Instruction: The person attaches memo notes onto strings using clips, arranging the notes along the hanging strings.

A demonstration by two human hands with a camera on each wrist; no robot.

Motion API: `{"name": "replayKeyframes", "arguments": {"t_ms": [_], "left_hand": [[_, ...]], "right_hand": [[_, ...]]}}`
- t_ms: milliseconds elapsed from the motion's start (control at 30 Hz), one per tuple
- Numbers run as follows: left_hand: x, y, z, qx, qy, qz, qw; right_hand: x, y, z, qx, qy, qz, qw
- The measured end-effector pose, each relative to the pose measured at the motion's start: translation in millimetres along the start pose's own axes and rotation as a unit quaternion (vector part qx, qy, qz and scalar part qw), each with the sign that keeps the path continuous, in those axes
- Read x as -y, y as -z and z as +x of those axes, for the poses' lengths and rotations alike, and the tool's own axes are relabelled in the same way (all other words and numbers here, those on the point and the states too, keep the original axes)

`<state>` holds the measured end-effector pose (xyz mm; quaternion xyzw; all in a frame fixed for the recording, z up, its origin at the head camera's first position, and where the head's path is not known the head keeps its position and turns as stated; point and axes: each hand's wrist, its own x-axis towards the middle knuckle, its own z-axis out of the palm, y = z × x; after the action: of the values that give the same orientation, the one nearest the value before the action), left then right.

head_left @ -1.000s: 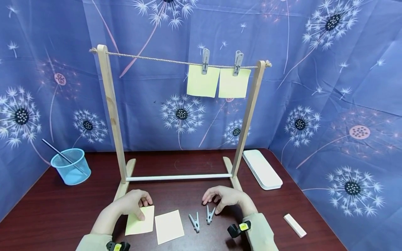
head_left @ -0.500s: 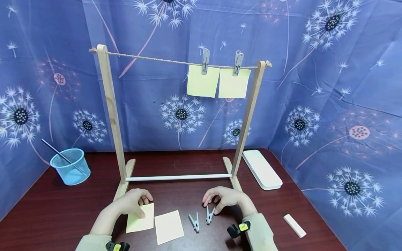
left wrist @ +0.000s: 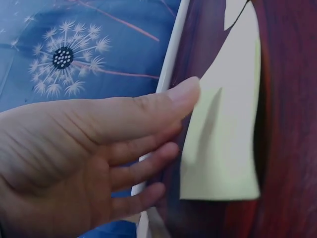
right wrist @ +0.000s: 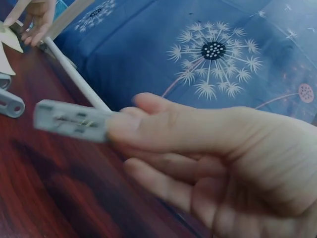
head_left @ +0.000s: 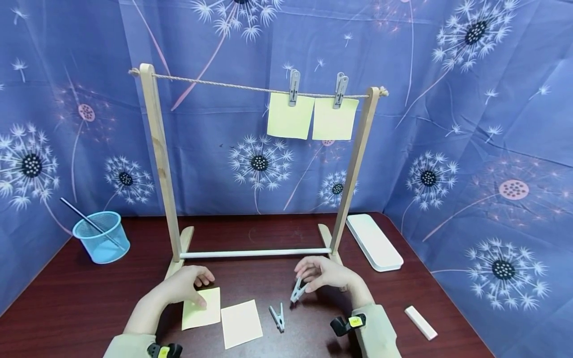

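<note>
My left hand (head_left: 183, 288) has its thumb over a pale yellow sticky note (head_left: 203, 313), while its other fingers stay apart beyond the far edge. The left wrist view has the thumb tip at the edge of the note (left wrist: 223, 158), which bows. My right hand (head_left: 329, 275) pinches a grey clothespin (head_left: 297, 291) between thumb and fingers, jaw end pointing down toward me. The right wrist view shows this clothespin (right wrist: 72, 120) sticking out past the thumb. A second clothespin (head_left: 277, 317) lies on the table, right of a cream sticky note (head_left: 241, 324).
Behind the hands stands a wooden frame (head_left: 162, 164) with a rope (head_left: 215, 84). Two notes, one greenish (head_left: 290, 117) and one pale (head_left: 334, 120), hang clipped there. A blue mesh cup (head_left: 103, 238) stands left; a white case (head_left: 375, 242) and an eraser-like block (head_left: 421, 322) lie right.
My right hand has lifted the clothespin off the table and moved slightly away from me and right. The yellow note has shifted a little farther away along with my left thumb.
</note>
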<state>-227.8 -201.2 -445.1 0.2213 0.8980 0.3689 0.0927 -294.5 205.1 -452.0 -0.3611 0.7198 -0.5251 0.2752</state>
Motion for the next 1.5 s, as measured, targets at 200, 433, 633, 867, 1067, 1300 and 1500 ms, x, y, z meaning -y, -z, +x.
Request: {"name": "replayKeyframes", "arguments": {"t_ms": [200, 433, 633, 867, 1067, 1300, 1500], "left_hand": [[-2.8, 2.2, -5.6, 0.009, 0.051, 0.04, 0.9978], [-12.3, -2.5, -5.9, 0.004, 0.071, 0.075, 0.9946], [-13.4, -3.6, -3.5, 0.006, 0.082, 0.068, 0.9943], [-7.8, -4.4, -2.8, -0.004, 0.059, 0.05, 0.997], [-1.9, -4.6, -2.1, -0.003, 0.056, 0.029, 0.998], [0.9, -2.7, -0.6, -0.01, 0.039, 0.009, 0.9992], [0.2, -1.5, -2.0, -0.012, 0.025, 0.001, 0.9996]], "right_hand": [[2.4, -5.8, 5.3, -0.105, 0.021, -0.001, 0.9943], [-2.3, -9.3, 9.2, -0.163, 0.024, 0.007, 0.9864], [-8.8, -8.4, 11.1, -0.184, 0.02, -0.002, 0.9828], [-8.6, -9.6, 9.8, -0.18, 0.018, 0.008, 0.9835], [-4.9, -12.1, 10.3, -0.173, 0.016, -0.002, 0.9848], [-1.6, -14.2, 11.5, -0.19, 0.022, 0.018, 0.9813], [-1.1, -14.7, 10.8, -0.204, 0.019, 0.016, 0.9787]]}}
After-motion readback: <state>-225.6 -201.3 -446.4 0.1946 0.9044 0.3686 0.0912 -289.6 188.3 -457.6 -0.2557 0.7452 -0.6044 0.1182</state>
